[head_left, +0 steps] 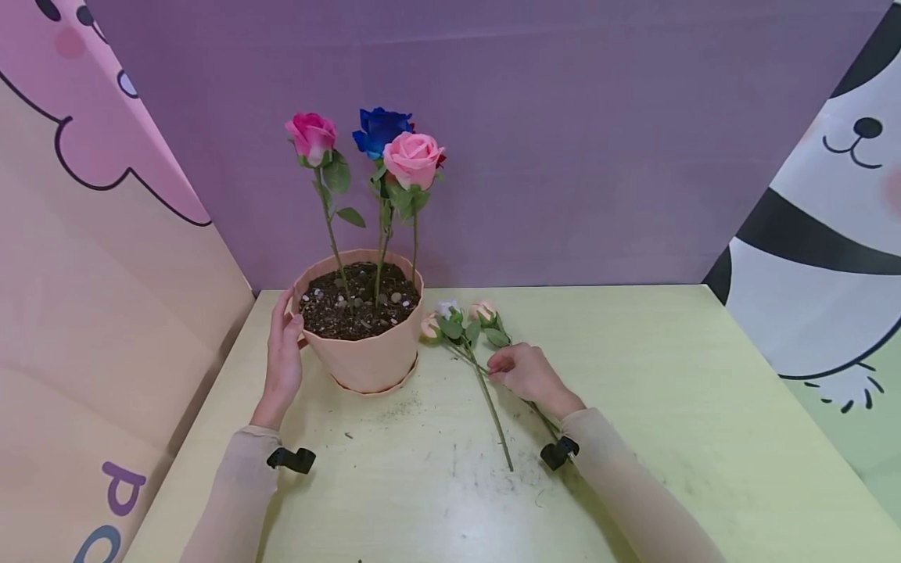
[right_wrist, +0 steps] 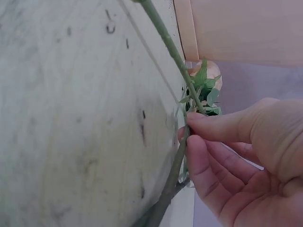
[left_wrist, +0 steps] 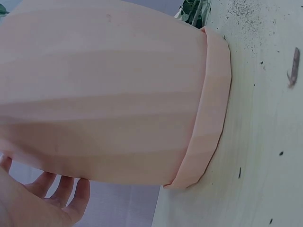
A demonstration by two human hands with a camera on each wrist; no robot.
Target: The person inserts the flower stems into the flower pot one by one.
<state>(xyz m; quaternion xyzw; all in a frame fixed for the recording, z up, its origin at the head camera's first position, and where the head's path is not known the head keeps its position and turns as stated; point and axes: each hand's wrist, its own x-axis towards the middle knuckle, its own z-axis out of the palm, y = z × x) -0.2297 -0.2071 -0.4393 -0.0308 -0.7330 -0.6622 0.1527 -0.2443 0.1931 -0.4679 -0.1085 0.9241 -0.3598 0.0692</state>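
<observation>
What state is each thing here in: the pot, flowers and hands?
Peach faceted flowerpot: upright, filled with dark soil
Magenta rose: standing in the pot
Bright blue rose: standing there too
Pale pink rose: standing there too
Peach roses and whitish rose: outside the pot
Left hand: touching the pot
Right hand: fingers pinching a green stem
Pale tabletop: dirt-specked

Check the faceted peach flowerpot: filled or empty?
Filled: in the head view, the peach flowerpot holds dark, speckled soil, with green rose stems standing in it.

The peach pot point(head_left: 373, 363) is standing upright on the counter point(head_left: 669, 375), the left hand point(head_left: 283, 360) touching its side. Beside it, pale roses point(head_left: 451, 327) are lying, stems crossing; the right hand point(head_left: 529, 377) is pinching one stem point(right_wrist: 174, 171).
</observation>
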